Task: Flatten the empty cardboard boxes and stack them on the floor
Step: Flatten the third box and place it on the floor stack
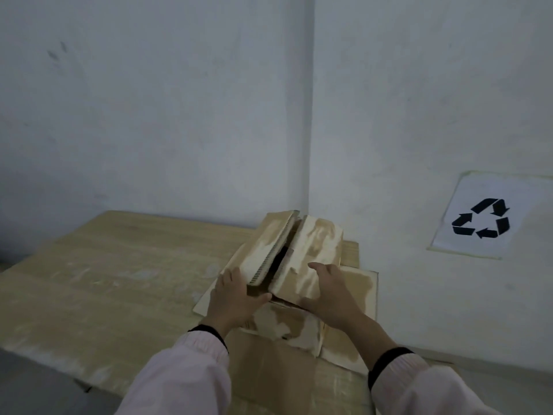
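Your left hand (232,298) grips the near end of the box (294,253): its fingers (232,278) lie fairly straight and close together on the left flap, and the thumb hooks across the near edge below the gap. Your right hand (330,290) lies flat on the right flap, fingers spread loosely and pressed to the cardboard, closed round nothing. The two top flaps stand slightly raised, with a dark slit between them. The box sits in the corner where two pale walls (149,115) meet, on top of several flat sheets of cardboard (357,287) stacked on a wide cardboard sheet (104,280) that covers the floor. A paper sign with a black recycling symbol (481,218) is stuck to the right-hand wall, well apart from the box. Pink sleeves (185,375) with dark cuffs cover both forearms.
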